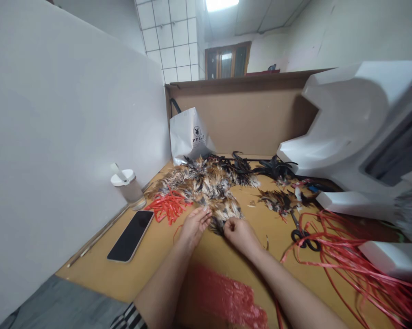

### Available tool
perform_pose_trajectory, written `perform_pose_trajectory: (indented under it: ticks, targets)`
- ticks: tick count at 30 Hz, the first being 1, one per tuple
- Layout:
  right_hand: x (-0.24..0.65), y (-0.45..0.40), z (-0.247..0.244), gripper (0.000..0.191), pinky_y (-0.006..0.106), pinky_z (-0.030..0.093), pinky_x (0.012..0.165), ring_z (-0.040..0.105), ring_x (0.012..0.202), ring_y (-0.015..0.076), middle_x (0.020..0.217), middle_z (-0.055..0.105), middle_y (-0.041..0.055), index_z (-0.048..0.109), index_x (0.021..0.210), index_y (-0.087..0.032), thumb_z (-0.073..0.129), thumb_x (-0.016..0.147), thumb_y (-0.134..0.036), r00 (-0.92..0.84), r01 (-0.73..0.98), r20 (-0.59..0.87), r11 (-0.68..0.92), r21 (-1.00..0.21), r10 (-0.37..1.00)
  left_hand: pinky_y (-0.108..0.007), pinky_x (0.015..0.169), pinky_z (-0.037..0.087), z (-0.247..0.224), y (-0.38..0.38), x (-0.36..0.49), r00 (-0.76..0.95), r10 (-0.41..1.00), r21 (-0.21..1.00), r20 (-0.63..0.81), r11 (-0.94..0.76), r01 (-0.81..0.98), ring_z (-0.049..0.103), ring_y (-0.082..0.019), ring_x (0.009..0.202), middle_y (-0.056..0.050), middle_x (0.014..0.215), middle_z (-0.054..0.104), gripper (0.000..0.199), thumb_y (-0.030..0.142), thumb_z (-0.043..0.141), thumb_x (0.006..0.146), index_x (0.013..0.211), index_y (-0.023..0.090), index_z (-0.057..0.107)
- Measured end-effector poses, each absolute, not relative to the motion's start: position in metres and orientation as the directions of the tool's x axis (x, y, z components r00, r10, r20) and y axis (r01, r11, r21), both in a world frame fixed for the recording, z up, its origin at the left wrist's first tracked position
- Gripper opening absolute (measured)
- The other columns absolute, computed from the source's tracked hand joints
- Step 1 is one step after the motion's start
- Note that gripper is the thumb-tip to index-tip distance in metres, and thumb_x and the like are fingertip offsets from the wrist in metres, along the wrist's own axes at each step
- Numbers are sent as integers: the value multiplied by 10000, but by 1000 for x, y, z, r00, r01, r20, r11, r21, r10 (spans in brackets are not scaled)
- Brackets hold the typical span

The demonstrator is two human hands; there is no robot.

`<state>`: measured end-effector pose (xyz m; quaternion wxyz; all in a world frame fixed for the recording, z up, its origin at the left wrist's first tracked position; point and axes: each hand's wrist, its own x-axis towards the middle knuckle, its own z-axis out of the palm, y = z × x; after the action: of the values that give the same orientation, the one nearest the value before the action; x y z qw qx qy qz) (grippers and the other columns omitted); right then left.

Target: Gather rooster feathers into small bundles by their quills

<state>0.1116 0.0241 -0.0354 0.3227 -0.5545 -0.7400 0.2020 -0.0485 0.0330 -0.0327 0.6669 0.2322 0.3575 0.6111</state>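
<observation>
Brown, white and black feathers lie heaped across the middle of the yellow-brown table. At the near edge of the heap, my left hand has its fingers pressed together, and what they hold, if anything, is too small to name. My right hand is curled closed beside it, at the dark tips of a feather clump; whether it grips them is hidden. A pile of short red strips sits left of my hands. Black-handled scissors lie to the right.
A phone and a lidded cup stand or lie at the left. Long red strands spread over the right side near white foam pieces. A white bag leans at the back, and a red sheet lies in front.
</observation>
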Motion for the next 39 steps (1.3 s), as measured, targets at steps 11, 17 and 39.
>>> perform_pose_trajectory:
  ticks: [11,17,39]
  targets:
    - [115,34,-34,122,181,223,353,304,325,45,407,432,-70,511,589,-159,560,595,-271,-114,52,-24,-18,-999,993,-169,563,417,-25,26,-40,100,987,819,-125,160,-551,571,-90,660,-74,817,641,167,220,661,639,755,106,627]
    - [114,33,-32,153,152,178,291,291,244,44,315,450,-76,481,684,-172,537,608,-292,-122,-52,-161,-168,-984,979,-174,575,417,-25,23,-39,159,979,835,-128,193,-515,569,-88,648,-88,823,644,201,234,661,641,785,96,638]
    - [116,33,-28,235,144,231,318,369,320,41,396,483,-60,475,638,-159,645,583,-312,-185,-211,-125,-164,-964,975,-230,691,430,-21,15,-35,260,959,889,-109,211,-406,597,-127,682,-101,755,648,250,267,676,620,776,78,622]
